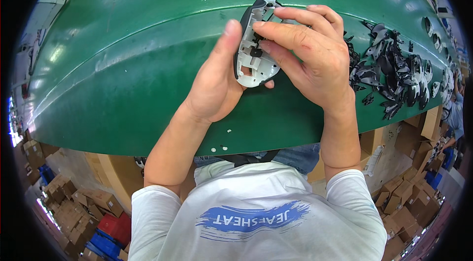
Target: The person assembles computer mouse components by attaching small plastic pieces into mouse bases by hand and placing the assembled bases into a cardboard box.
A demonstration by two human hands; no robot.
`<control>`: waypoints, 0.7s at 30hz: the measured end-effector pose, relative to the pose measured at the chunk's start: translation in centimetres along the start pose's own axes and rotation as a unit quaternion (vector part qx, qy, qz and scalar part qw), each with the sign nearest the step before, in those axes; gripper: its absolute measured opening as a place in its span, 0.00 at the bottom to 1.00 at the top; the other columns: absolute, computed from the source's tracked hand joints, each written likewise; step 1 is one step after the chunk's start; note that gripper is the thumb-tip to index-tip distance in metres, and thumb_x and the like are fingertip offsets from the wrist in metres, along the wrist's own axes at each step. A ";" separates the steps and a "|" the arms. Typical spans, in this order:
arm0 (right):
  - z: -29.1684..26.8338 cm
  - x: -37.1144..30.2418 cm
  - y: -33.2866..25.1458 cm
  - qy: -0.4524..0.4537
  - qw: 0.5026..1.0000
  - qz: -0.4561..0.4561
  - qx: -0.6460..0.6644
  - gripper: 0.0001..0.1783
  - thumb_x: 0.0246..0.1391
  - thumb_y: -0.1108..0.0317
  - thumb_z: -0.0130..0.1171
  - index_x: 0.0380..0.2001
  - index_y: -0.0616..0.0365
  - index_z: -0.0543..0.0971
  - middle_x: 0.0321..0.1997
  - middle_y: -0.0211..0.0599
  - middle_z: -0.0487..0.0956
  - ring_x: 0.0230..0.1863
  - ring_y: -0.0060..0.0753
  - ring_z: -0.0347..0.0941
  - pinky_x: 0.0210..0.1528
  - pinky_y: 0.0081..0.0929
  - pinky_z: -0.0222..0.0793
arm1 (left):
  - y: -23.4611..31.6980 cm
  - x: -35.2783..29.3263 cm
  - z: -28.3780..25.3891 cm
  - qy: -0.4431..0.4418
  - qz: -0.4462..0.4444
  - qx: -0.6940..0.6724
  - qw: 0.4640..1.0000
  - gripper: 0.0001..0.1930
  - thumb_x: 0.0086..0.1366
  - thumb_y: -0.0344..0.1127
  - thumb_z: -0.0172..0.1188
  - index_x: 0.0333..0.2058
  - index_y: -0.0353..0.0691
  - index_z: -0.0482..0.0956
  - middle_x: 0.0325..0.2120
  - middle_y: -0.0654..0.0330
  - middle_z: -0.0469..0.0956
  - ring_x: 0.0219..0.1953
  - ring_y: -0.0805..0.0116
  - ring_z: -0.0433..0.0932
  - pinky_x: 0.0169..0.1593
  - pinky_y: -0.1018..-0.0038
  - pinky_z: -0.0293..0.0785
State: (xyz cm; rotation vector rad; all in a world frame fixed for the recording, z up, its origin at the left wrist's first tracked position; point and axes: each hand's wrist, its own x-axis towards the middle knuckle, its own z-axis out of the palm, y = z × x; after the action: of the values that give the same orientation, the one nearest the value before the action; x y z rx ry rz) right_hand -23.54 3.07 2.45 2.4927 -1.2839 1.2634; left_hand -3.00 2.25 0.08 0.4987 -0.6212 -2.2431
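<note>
My left hand (215, 81) is wrapped round a hollow plastic casing that looks like a computer mouse shell (251, 77). Its inside is white with a black outer edge, and it is held tilted above the table. The left thumb lies along the black side, and a fingertip shows beneath the lower end. Bent over the opening, my right hand (315, 59) has its thumb and index fingertips at the inside of the shell. Small black parts (256, 52) sit in there next to the thumb. Whatever is between the right fingertips is too small or hidden to make out.
Right of my hands lies a heap of black and grey shell parts (389, 71) on the green table (123, 98). Several tiny white pieces (214, 150) rest near the front edge. Cardboard boxes (98, 199) stand on the floor on both sides.
</note>
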 end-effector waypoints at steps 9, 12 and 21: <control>-0.1 0.1 -0.4 -0.012 0.999 0.049 0.015 0.21 0.51 0.72 0.77 0.50 0.49 0.89 0.55 0.31 0.89 0.62 0.42 0.81 0.69 0.45 0.66 | 0.1 -0.4 1.0 0.045 0.012 0.101 0.994 0.30 0.69 0.32 0.54 0.70 0.35 0.64 0.59 0.52 0.76 0.58 0.59 0.79 0.57 0.56 0.81; 0.0 -0.3 0.4 0.032 0.997 0.051 0.038 0.22 0.51 0.69 0.76 0.52 0.46 0.88 0.60 0.33 0.85 0.62 0.42 0.79 0.69 0.47 0.66 | -0.1 -0.4 1.2 0.036 0.031 0.086 0.995 0.31 0.68 0.29 0.53 0.70 0.34 0.63 0.59 0.52 0.76 0.58 0.58 0.79 0.57 0.55 0.80; 0.9 -0.9 -1.5 -0.039 0.891 0.295 0.343 0.43 0.55 0.75 0.66 0.75 0.59 0.66 0.64 0.45 0.76 0.57 0.36 0.80 0.60 0.34 0.77 | -0.3 -0.6 1.2 0.112 0.092 0.229 0.962 0.33 0.69 0.26 0.51 0.73 0.37 0.59 0.59 0.52 0.77 0.56 0.62 0.79 0.65 0.59 0.75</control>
State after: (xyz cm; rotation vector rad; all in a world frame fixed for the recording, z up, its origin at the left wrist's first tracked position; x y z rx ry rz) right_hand -22.16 4.25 1.68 2.6695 -2.0087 2.0766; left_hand -3.43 3.22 0.98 0.8727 -1.0273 -1.8299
